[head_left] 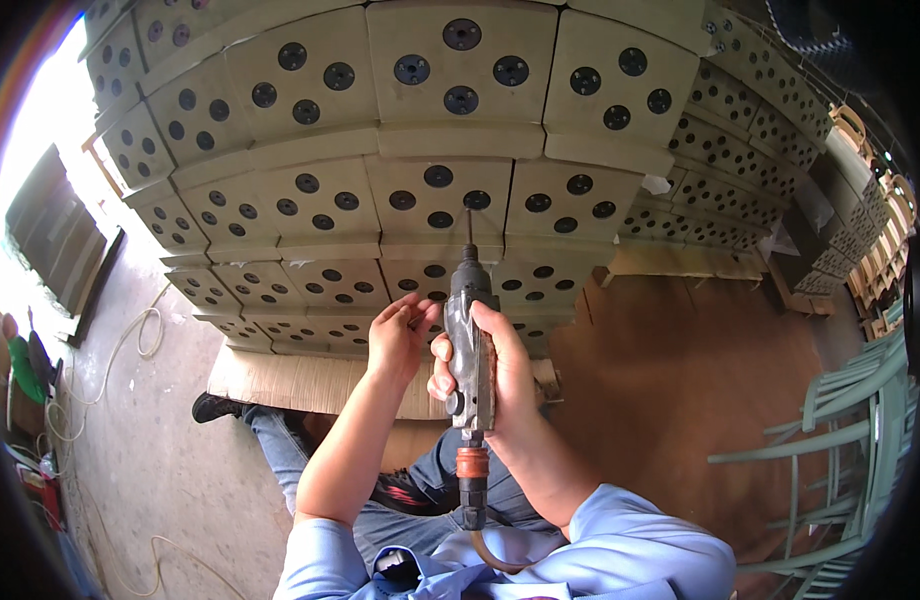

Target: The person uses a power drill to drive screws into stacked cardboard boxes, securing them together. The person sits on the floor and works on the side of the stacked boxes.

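Note:
My right hand (502, 365) is wrapped round a grey and black air screwdriver (470, 335), held with its long thin bit pointing away from me. The bit's tip is at a round black disc (477, 200) on the face of a beige panel (400, 228); whether they touch I cannot tell. Just left of the tool, my left hand (398, 335) is raised with thumb and fingers pinched together; what they hold, if anything, is too small to make out. An orange and black coupling (472, 465) joins the tool to a tan hose (490, 555).
Beige panels with black discs are stacked high ahead, on cardboard (280, 385). More stacks (725, 165) stand at the right, beside pale green metal frames (860, 430). A thin hose (105, 375) winds over the concrete floor (180, 460) at left. My legs are bent below the stack.

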`<action>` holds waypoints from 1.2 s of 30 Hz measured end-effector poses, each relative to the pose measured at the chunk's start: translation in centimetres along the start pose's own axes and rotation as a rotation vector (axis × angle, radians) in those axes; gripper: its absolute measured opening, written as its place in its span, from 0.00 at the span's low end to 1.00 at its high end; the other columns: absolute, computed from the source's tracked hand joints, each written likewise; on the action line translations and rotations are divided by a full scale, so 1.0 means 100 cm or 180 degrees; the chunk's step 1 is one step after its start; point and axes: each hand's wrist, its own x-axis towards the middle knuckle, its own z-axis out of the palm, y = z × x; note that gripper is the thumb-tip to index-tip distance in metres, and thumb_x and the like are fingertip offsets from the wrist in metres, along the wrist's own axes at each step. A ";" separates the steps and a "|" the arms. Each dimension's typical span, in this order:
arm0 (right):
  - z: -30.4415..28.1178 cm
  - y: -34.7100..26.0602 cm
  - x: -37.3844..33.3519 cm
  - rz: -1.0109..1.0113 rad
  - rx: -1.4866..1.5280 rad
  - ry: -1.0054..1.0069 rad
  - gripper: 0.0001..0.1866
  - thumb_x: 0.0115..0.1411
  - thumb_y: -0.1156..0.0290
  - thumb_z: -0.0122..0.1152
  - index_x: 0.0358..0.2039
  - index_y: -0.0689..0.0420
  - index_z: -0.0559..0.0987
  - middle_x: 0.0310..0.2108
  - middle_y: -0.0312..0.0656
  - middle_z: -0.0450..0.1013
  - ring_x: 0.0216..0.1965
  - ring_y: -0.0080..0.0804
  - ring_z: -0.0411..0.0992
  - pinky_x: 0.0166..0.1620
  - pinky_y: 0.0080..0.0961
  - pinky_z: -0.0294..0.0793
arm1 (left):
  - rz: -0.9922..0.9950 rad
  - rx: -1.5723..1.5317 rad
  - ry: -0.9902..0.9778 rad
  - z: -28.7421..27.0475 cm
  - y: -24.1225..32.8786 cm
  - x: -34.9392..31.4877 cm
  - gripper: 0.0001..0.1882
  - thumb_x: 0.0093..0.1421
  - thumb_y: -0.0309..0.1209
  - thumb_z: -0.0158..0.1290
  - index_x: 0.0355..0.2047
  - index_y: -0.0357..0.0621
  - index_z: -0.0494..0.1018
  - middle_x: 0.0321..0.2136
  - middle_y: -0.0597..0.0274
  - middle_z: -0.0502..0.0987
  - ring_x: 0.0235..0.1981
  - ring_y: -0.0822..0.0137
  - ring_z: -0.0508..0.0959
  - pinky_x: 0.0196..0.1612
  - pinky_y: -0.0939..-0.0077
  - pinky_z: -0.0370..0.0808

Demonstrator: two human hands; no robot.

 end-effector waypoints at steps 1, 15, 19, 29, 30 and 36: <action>-0.001 0.001 0.002 0.0001 0.0008 -0.0030 0.20 0.68 0.48 0.52 0.41 0.53 0.70 0.27 0.42 0.73 0.19 0.33 0.72 0.28 0.30 0.70 | -0.0031 0.0099 0.0077 -0.007 -0.003 -0.001 0.16 0.74 0.26 0.37 0.56 0.26 0.64 0.42 0.45 0.77 0.41 0.52 0.81 0.52 0.59 0.81; -0.016 -0.004 -0.001 0.0032 -0.0041 0.0031 0.20 0.67 0.48 0.55 0.41 0.54 0.71 0.26 0.43 0.74 0.18 0.33 0.73 0.25 0.31 0.73 | -0.0245 0.0007 -0.0132 -0.043 -0.025 0.011 0.11 0.73 0.25 0.41 0.51 0.31 0.64 0.39 0.43 0.77 0.39 0.53 0.81 0.45 0.61 0.84; -0.046 0.001 -0.039 0.0295 -0.0851 -0.0015 0.18 0.66 0.54 0.59 0.46 0.53 0.69 0.26 0.43 0.73 0.18 0.30 0.73 0.22 0.26 0.74 | 0.0150 -0.0043 -0.0552 -0.007 0.021 -0.007 0.14 0.75 0.28 0.40 0.55 0.31 0.62 0.44 0.39 0.78 0.46 0.49 0.82 0.50 0.61 0.83; -0.067 0.003 -0.072 0.0408 -0.1864 -0.0230 0.24 0.63 0.62 0.63 0.54 0.59 0.65 0.28 0.42 0.72 0.19 0.25 0.71 0.23 0.22 0.75 | 0.0484 0.0129 -0.0993 0.044 0.057 -0.028 0.18 0.75 0.32 0.44 0.60 0.37 0.64 0.40 0.48 0.80 0.41 0.57 0.84 0.41 0.71 0.83; -0.068 0.003 -0.073 0.0405 -0.1871 -0.0232 0.24 0.63 0.62 0.63 0.54 0.59 0.65 0.28 0.42 0.72 0.19 0.25 0.71 0.23 0.22 0.75 | 0.0472 0.0157 -0.0991 0.045 0.058 -0.029 0.18 0.75 0.32 0.45 0.60 0.37 0.65 0.38 0.49 0.80 0.40 0.58 0.84 0.40 0.72 0.83; -0.075 0.003 -0.073 0.0372 -0.1907 -0.0289 0.25 0.62 0.62 0.62 0.54 0.58 0.65 0.28 0.42 0.72 0.19 0.25 0.71 0.23 0.22 0.74 | 0.0442 0.0353 -0.1074 0.046 0.055 -0.024 0.18 0.74 0.31 0.46 0.60 0.36 0.65 0.34 0.53 0.79 0.34 0.62 0.83 0.36 0.74 0.82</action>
